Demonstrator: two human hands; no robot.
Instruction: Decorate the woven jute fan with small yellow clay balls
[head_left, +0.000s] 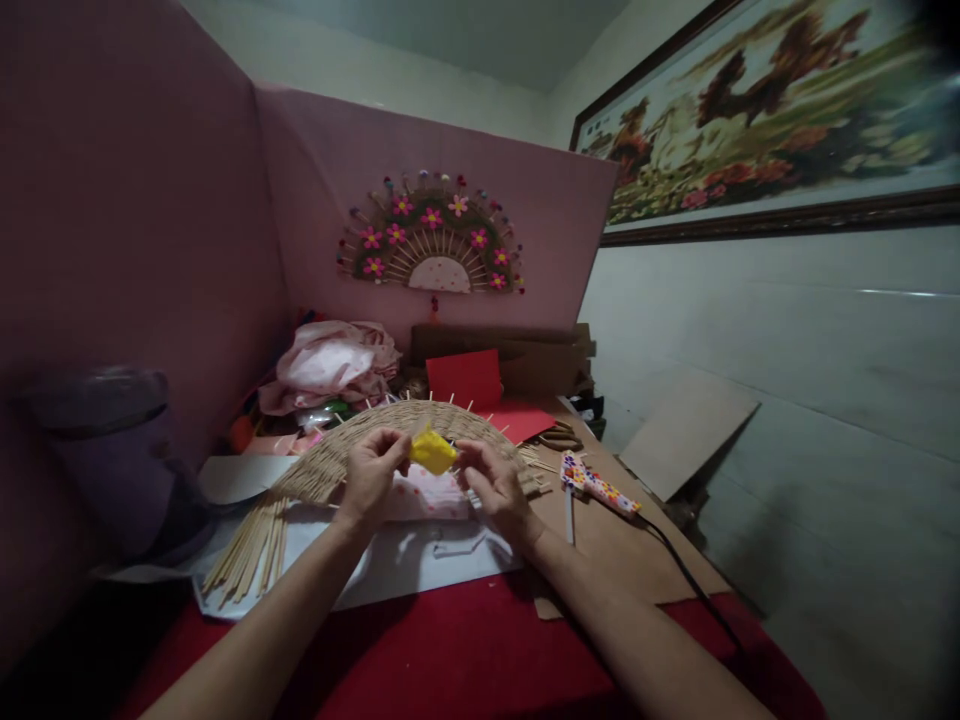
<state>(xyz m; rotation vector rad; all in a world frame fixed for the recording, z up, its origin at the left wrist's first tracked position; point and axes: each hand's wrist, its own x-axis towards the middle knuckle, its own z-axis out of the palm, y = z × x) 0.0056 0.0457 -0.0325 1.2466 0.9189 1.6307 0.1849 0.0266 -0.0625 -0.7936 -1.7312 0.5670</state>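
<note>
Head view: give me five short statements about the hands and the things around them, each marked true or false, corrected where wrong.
1. The left hand holds a small yellow piece. True.
2. A flower-patterned glue gun lies left of the left hand. False: the glue gun lies right of the right hand.
3. Thin pale wooden sticks lie left of the left hand. True.
4. A half-round fan with pink flowers lies flat. False: the fan is upright against a pink panel.
</note>
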